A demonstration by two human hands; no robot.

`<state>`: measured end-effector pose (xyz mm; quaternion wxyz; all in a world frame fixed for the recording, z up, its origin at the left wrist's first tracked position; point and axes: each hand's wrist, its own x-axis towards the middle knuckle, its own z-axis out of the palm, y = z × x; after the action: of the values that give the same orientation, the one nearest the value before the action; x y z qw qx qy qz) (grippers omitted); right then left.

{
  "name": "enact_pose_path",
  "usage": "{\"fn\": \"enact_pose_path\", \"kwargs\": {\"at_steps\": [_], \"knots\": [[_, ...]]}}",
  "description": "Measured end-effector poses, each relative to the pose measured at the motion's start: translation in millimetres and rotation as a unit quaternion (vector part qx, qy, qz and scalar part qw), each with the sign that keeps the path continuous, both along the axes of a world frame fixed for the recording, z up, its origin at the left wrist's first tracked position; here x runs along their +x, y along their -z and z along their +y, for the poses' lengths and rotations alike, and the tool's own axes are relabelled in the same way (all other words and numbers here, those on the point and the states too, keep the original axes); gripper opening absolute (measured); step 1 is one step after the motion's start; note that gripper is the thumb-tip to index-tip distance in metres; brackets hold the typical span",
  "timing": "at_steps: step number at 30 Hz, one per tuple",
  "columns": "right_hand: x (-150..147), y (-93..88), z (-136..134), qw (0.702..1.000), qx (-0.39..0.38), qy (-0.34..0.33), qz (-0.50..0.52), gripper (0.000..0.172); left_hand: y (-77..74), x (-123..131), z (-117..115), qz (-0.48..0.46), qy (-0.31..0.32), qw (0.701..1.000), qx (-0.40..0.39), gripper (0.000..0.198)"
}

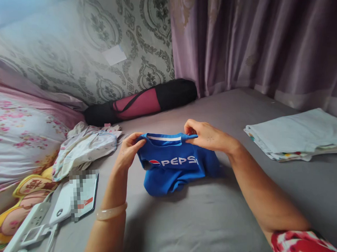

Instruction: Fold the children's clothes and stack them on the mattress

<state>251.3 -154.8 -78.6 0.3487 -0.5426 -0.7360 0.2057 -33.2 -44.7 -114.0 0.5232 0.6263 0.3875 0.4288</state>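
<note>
A blue T-shirt (171, 174) with a white "PEPSI"-style print hangs from both hands over the bed. Its upper part is lifted, and the lower part lies bunched on the sheet. My left hand (129, 148) pinches one shoulder beside the neckline, thumb against fingers. At the opposite shoulder, my right hand (204, 134) grips the fabric the same way. Between them the collar is stretched fairly straight, with a white strip showing along its inside. A pale bangle (112, 211) circles my left forearm.
Folded white cloth (296, 134) lies on the grey bed sheet (213, 221) at right. A black and maroon long bag (139, 104) rests by the wall. Crumpled light clothing (86, 145), a phone-like device (89, 194) and a white power strip (24, 231) with cables are at left.
</note>
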Motion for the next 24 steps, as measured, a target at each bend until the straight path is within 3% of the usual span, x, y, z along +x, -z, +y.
{"fn": "enact_pose_path", "kwargs": {"at_steps": [6, 11, 13, 18, 24], "knots": [[-9.7, -7.5, -6.2, 0.997, -0.01, 0.005, -0.079, 0.013, 8.3, -4.3, -2.1, -0.014, -0.014, 1.0, 0.01, 0.024], [-16.4, -18.7, -16.9, 0.984, -0.066, 0.017, -0.164, 0.02, 9.3, -5.4, -5.8, -0.026, -0.03, 0.998, 0.044, 0.019], [-18.4, -19.6, -20.9, 0.973, -0.111, -0.016, -0.2, 0.023, 11.2, -4.5, -8.3, -0.039, -0.05, 0.997, 0.054, 0.019], [-22.2, -11.3, -26.3, 0.928, -0.235, -0.191, -0.217, 0.029, 28.3, -1.1, -15.3, -0.07, -0.101, 0.991, 0.046, 0.02], [-31.5, 3.2, -26.9, 0.924, -0.253, -0.198, -0.206, 0.021, 52.3, -3.5, -23.7, -0.082, -0.103, 0.991, -0.006, 0.023]]}}
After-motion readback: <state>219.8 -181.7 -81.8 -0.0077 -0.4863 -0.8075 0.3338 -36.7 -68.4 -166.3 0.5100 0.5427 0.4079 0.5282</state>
